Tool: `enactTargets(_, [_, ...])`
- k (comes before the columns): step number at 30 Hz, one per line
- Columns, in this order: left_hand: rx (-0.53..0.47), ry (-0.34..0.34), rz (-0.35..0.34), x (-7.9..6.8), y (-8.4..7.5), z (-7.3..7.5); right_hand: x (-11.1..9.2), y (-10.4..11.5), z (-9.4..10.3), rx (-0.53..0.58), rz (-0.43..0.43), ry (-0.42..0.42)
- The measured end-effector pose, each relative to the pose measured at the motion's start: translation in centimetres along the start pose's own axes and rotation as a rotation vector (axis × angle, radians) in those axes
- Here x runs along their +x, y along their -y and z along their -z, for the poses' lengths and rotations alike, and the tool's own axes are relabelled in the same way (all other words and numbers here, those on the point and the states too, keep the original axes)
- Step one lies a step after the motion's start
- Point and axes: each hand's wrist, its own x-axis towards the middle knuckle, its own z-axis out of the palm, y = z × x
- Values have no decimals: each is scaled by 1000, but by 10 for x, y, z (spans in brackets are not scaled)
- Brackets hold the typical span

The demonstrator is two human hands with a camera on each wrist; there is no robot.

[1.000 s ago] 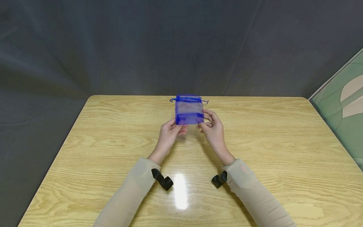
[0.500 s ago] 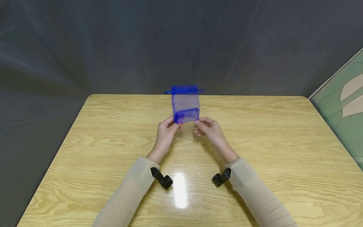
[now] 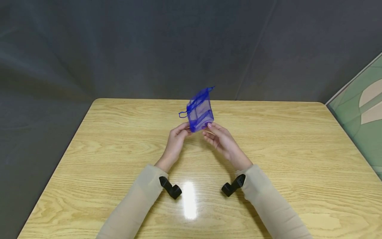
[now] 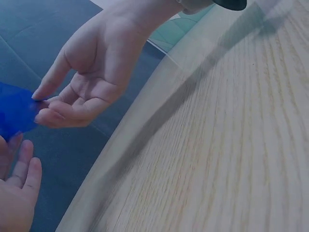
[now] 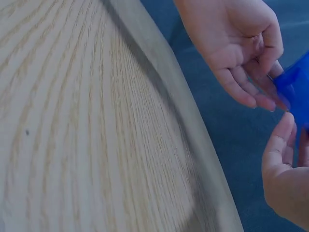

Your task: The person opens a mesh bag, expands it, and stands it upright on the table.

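A sheer blue drawstring pouch (image 3: 200,111) is held up between both hands, tilted, with its gathered top and cords pointing away; a cord loop sticks out on the left. My left hand (image 3: 176,137) pinches its lower left corner. At the lower right corner the thumb and fingers of my right hand (image 3: 222,139) grip the fabric. In the left wrist view the right hand (image 4: 96,72) has the blue pouch (image 4: 14,108) at its fingertips, and the left hand (image 4: 19,188) is partly cut off. The right wrist view shows the left hand (image 5: 241,53) pinching the pouch (image 5: 297,89).
Below the hands lies a wood-grain table (image 3: 119,139) with a bright light reflection near the front. A dark grey curtain (image 3: 167,49) rises behind it. A green and beige patterned panel (image 3: 364,109) stands at the right. Small black cameras (image 3: 170,188) are strapped on both sleeves.
The pouch rose upright toward the far edge, then twisted so its top now leans to the right. The right hand has shifted its hold at the lower right corner; the left hand barely moved.
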Motion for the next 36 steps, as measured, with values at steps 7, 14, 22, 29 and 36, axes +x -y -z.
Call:
enactTargets(7, [-77, -44, -4, 1, -6, 3, -1, -2, 3, 50, 8, 23])
enactTargets(14, [-177, -63, 33, 2, -6, 2, 0, -4, 3, 83, 11, 35])
enactTargets(22, [-190, -26, 81, 0, -2, 1, -2, -4, 2, 132, 17, 19])
enactTargets(29, [-142, 56, 102, -2, 2, 1, 0, -9, 5, 133, 72, 30])
enactTargets(36, [-143, 94, 144, -2, 3, -1, 6, -18, 14, 101, 109, 145])
